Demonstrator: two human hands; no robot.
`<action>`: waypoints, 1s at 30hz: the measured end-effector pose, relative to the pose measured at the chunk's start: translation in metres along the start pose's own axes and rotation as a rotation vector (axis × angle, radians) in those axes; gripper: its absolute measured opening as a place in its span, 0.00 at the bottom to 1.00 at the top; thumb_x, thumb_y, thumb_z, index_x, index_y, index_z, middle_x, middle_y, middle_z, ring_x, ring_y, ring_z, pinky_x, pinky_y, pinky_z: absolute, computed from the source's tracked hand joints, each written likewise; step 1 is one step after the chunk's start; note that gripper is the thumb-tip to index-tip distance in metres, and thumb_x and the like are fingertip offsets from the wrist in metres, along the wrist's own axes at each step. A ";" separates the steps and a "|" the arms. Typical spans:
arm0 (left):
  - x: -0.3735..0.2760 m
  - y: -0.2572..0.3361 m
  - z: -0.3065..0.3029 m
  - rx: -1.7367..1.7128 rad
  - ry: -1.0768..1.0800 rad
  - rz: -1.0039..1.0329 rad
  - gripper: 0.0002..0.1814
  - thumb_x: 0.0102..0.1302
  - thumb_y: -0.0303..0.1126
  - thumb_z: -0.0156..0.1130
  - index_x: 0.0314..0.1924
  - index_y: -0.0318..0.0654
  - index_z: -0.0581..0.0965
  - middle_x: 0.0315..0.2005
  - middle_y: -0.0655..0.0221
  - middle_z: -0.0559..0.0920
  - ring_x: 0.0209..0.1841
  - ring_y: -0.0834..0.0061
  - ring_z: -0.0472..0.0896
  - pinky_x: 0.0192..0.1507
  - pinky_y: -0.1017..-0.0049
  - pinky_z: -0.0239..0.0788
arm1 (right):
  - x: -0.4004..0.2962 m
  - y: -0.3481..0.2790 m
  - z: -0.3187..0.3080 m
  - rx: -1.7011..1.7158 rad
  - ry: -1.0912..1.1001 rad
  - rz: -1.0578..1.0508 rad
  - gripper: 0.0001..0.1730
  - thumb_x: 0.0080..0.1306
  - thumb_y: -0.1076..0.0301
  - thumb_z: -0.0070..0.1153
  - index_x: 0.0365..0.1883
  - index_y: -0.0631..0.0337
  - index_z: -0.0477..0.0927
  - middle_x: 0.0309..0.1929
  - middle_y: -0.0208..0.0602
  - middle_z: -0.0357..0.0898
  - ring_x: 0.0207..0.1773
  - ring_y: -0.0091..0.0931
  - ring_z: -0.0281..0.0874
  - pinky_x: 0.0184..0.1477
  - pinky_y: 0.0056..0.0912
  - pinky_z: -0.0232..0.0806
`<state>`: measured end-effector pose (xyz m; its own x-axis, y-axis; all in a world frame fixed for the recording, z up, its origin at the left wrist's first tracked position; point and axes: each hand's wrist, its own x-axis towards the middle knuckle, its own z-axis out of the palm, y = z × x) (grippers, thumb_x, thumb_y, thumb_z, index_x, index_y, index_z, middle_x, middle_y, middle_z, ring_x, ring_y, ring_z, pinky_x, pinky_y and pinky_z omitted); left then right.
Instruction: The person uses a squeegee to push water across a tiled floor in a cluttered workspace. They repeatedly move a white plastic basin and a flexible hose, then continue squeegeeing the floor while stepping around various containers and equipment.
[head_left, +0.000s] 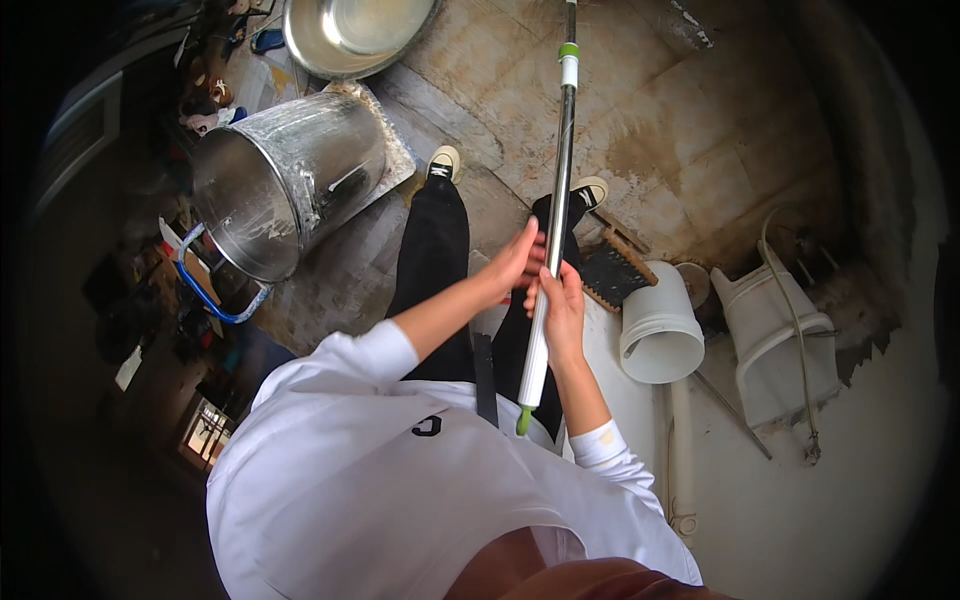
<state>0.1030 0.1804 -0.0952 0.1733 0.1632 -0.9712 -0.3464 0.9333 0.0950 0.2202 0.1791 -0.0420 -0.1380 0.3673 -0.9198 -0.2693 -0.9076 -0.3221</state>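
Note:
A long mop or broom pole (561, 172), chrome with white and green fittings, runs from the top edge down toward my chest; its far end is out of view. My right hand (561, 307) is closed round the pole near the top of its white ribbed grip (534, 356). My left hand (519, 259) is beside the pole at the left, its fingers extended and partly behind the shaft; it does not visibly grasp it. A green hanging loop (523, 421) ends the grip, close to my white shirt.
Left stand a big metal drum (315, 157) with a blue-wrapped handle (196, 289) and a large metal basin (360, 71). Right are a black crate-like thing (611, 270), a white bucket (661, 322), a white plastic container (787, 352) with a hose, and a pipe (682, 450).

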 end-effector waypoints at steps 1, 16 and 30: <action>-0.031 -0.009 -0.005 -0.161 -0.122 -0.180 0.35 0.68 0.64 0.33 0.56 0.39 0.65 0.36 0.65 0.76 0.29 0.72 0.75 0.35 0.72 0.69 | 0.014 0.009 0.014 -0.019 0.040 -0.114 0.13 0.67 0.66 0.50 0.46 0.61 0.66 0.24 0.27 0.70 0.23 0.17 0.69 0.26 0.20 0.64; -0.215 -0.002 -0.280 0.614 0.233 -0.091 0.11 0.61 0.33 0.59 0.34 0.36 0.68 0.16 0.67 0.73 0.13 0.77 0.69 0.16 0.72 0.60 | 0.255 0.072 0.203 -0.695 0.481 -0.063 0.23 0.57 0.75 0.49 0.46 0.74 0.55 0.34 0.57 0.77 0.29 0.43 0.81 0.32 0.41 0.74; -0.275 0.051 -0.372 1.592 0.261 0.098 0.14 0.54 0.35 0.60 0.35 0.35 0.70 0.23 0.48 0.79 0.29 0.46 0.79 0.32 0.52 0.70 | 0.194 0.181 0.221 -0.027 0.428 0.209 0.19 0.61 0.77 0.46 0.44 0.74 0.52 0.25 0.50 0.72 0.16 0.34 0.75 0.16 0.38 0.74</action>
<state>-0.3053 0.0636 0.0953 -0.0018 0.3383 -0.9410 0.9412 0.3186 0.1127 -0.0660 0.1304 -0.2290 0.2201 0.0647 -0.9733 -0.2519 -0.9602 -0.1208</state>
